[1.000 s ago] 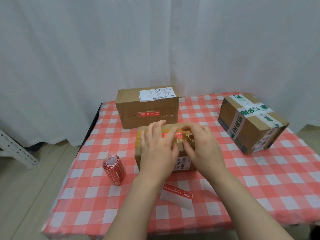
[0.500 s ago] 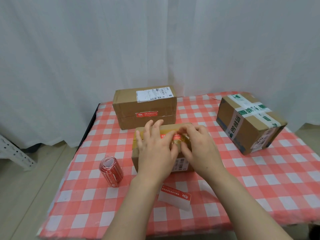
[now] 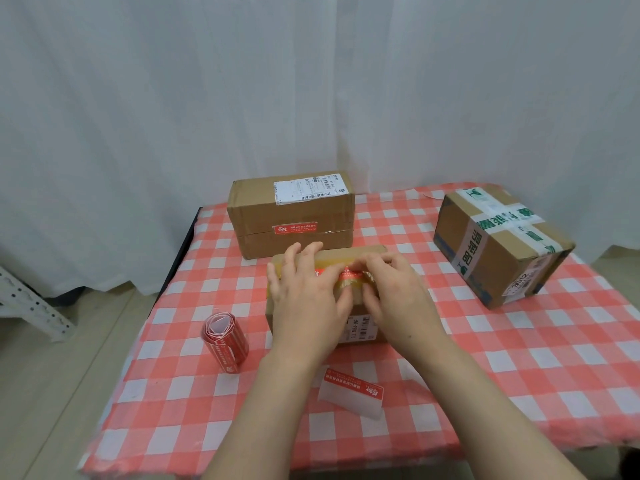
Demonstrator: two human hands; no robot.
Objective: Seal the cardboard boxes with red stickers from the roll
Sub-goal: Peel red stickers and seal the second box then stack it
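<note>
Head view: the red sticker (image 3: pixel 349 274) lies across the top of the small cardboard box (image 3: pixel 372 252) just in front of me, over a strip of yellowish tape, mostly covered by my fingers. My left grip (image 3: pixel 304 299) lies flat on the box with straight, spread fingers, pressing the sticker's left part and holding nothing. My right grip (image 3: pixel 398 296) sits beside it, touching it, with bent fingers whose tips rest on the sticker's right part; I cannot tell whether they pinch its end or only press it. The box stands on the worktop (image 3: pixel 519 358), which is covered with a red-and-white checked cloth. On the cloth nearer to me lies a loose white backing piece (image 3: pixel 351 398) with a red sticker along its edge. To the left stands the sticker roll (image 3: pixel 225 341). Behind is a larger box (image 3: pixel 263 220) bearing a red seal (image 3: pixel 296 228) and a white shipping label (image 3: pixel 308 188). Well apart to the right sits a box with green-printed tape (image 3: pixel 498 244). White curtains (image 3: pixel 311 81) hang behind.
</note>
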